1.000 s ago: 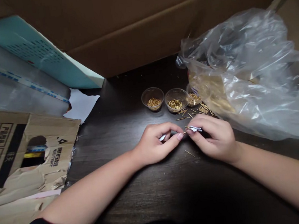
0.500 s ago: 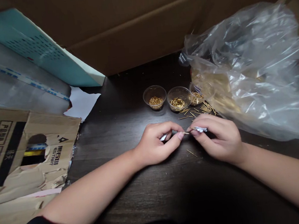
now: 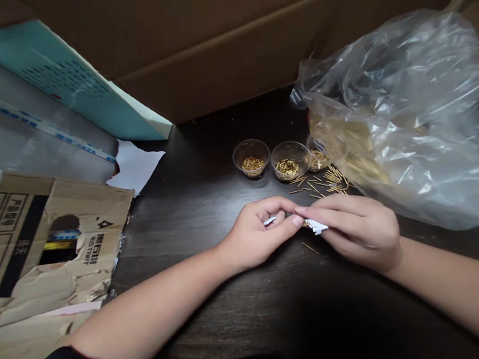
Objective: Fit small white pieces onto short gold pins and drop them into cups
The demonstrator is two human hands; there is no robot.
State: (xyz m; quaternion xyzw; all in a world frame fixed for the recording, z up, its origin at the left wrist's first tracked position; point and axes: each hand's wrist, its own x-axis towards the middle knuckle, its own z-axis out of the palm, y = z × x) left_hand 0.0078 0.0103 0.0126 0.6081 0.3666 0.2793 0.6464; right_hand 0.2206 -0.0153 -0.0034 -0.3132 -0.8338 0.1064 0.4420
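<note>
My left hand [image 3: 257, 232] is closed in a pinch, thumb and index fingertip pressed together around a thin gold pin that the fingers now mostly hide. A white piece [image 3: 269, 220] shows behind its curled fingers. My right hand [image 3: 361, 228] meets it tip to tip, also pinching. A crumpled white scrap, like paper or tape [image 3: 316, 226], sits at the right fingertips, with a small gold part [image 3: 306, 223] just showing beside it. One loose gold pin [image 3: 310, 248] lies on the dark table below the hands. More gold pins [image 3: 335, 178] lie scattered beyond the right hand.
Three clear plastic cups stand behind the hands: a left cup [image 3: 249, 143], a middle cup [image 3: 289, 149] and a right cup [image 3: 326, 141], with small gold pieces inside. A clear plastic bag [image 3: 424, 122] fills the right. Torn cardboard [image 3: 91, 221] lies left; a cardboard wall [image 3: 225, 59] rises behind.
My hands have come together at the fingertips, covering the gold pin that showed between them. My right hand has turned, its back more upward. The whole view has shifted slightly.
</note>
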